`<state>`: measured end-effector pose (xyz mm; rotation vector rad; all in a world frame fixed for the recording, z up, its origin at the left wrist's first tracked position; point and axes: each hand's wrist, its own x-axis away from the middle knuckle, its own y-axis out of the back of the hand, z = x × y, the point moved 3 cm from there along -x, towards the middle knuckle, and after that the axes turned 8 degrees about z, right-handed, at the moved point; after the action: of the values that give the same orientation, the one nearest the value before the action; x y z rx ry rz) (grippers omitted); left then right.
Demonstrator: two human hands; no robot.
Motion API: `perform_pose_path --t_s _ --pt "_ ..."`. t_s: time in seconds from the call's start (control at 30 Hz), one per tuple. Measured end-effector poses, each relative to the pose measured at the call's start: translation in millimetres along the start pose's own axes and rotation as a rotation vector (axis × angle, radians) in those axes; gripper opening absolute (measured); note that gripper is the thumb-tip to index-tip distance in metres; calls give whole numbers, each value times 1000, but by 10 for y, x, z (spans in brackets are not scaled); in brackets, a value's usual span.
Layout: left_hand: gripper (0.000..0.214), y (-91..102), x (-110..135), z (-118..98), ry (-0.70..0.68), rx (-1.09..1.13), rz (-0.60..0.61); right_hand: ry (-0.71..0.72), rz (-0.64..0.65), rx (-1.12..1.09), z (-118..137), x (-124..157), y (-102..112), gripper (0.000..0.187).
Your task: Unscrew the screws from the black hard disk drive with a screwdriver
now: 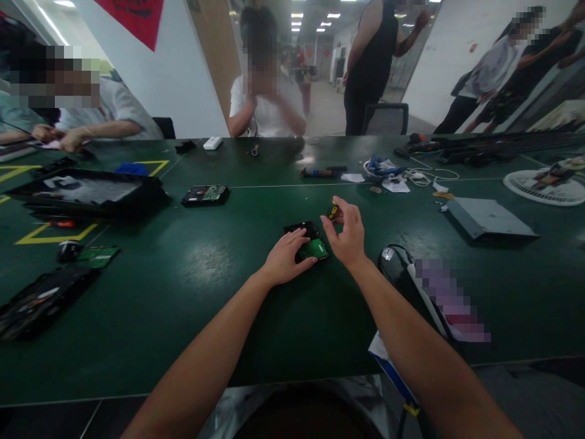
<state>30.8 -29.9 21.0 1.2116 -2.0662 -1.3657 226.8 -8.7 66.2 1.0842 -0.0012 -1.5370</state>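
A hard drive [315, 249] lies on the dark green table top [247, 219], its green circuit board facing up beside a black part. My left hand [286, 256] grips it from the left, fingers over the black part and thumb along the near edge. Just beyond its right side, my right hand [347, 235] is closed on a black and yellow screwdriver [334, 211]. Only the handle shows clearly; I cannot tell whether the tip touches the drive. Farther left on the table is another drive-like unit [205, 194] with its circuit board up.
A black tray [91, 192] and opened black casing [46, 299] are on the left. To my right lie a clear-covered pouch [402, 274] and a grey metal box [491, 218]. Cables [386, 167] and a dark cylindrical tool [320, 172] lie farther back. A person [267, 107] sits opposite.
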Motion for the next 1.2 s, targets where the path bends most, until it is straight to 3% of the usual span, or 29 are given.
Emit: perform_pose_path --t_s 0.63,1.2 --pt "69 -3 1 1 9 3 11 129 -91 42 -57 -4 -78 55" --pt "69 -11 6 -7 11 -4 7 167 -73 45 -54 -19 -29 53"
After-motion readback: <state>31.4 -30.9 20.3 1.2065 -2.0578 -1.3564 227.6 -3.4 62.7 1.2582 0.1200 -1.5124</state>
